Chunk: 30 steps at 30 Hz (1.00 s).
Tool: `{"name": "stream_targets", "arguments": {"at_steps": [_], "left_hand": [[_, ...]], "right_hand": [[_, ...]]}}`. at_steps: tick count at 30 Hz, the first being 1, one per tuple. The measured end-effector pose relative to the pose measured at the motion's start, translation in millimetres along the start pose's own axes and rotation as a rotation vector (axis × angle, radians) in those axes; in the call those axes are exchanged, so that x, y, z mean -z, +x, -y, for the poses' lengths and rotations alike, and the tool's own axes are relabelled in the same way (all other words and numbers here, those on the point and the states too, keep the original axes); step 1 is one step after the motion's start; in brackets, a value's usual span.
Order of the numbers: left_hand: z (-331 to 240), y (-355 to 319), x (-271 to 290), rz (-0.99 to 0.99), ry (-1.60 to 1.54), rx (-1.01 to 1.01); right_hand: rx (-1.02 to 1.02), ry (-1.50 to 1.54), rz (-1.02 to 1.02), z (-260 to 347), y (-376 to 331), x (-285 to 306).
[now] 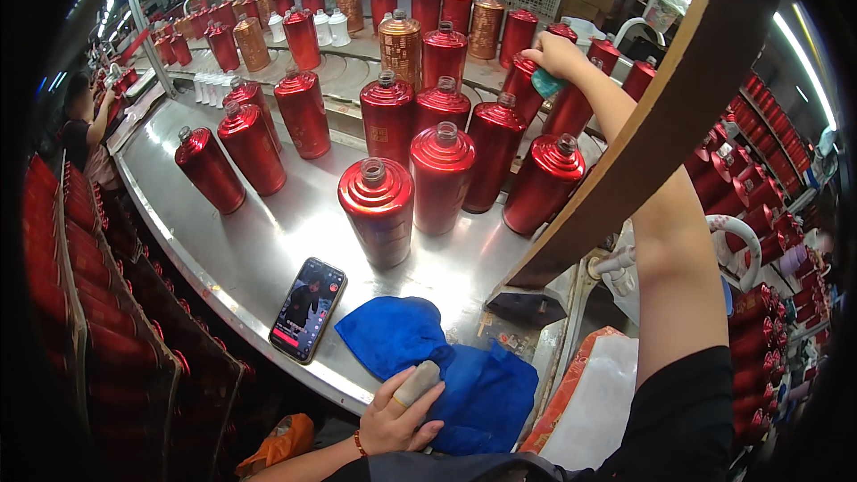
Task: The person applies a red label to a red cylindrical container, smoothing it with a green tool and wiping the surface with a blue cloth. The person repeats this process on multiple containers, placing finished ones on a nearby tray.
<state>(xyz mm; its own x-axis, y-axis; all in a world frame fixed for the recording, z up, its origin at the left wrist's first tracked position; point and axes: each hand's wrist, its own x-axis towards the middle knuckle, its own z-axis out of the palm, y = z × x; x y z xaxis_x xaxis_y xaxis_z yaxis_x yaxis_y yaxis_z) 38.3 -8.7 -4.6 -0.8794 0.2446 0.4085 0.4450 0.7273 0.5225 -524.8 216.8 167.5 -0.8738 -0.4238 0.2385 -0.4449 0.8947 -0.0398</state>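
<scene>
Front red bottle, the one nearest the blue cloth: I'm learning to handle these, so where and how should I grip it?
The red bottle is probably best gripped around its upper body, under the stepped shoulder, from the near left: it stands upright, roughly cylindrical, with another red bottle close on its right.

The right arm [674,277], as I observe it, extends far forward, elbow [671,245] slightly bent, the right hand [559,61] bent downward at its end. Left hand [403,411]: low, back upward, fingers [412,386] together, thumb [427,434] apart.
</scene>
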Motion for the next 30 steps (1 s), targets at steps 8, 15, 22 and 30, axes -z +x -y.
{"name": "stream_targets", "arguments": {"at_steps": [8,15,22,30], "left_hand": [[14.5,4.6,-4.5,-0.149,-0.219,-0.148],[-21.6,91.6,42.7,-0.072,-0.497,-0.407],[-79.0,151.3,24.9,0.525,-1.495,-0.303],[-65.6,110.2,13.0,0.810,-1.824,0.455]], "right_hand": [[0.237,-0.157,-0.673,-92.5,-136.4,141.9],[0.012,-0.224,-0.445,37.3,-354.5,285.2],[-0.209,0.540,0.110,147.9,-452.1,259.7],[-0.286,1.247,0.196,130.4,-462.6,95.3]]}}
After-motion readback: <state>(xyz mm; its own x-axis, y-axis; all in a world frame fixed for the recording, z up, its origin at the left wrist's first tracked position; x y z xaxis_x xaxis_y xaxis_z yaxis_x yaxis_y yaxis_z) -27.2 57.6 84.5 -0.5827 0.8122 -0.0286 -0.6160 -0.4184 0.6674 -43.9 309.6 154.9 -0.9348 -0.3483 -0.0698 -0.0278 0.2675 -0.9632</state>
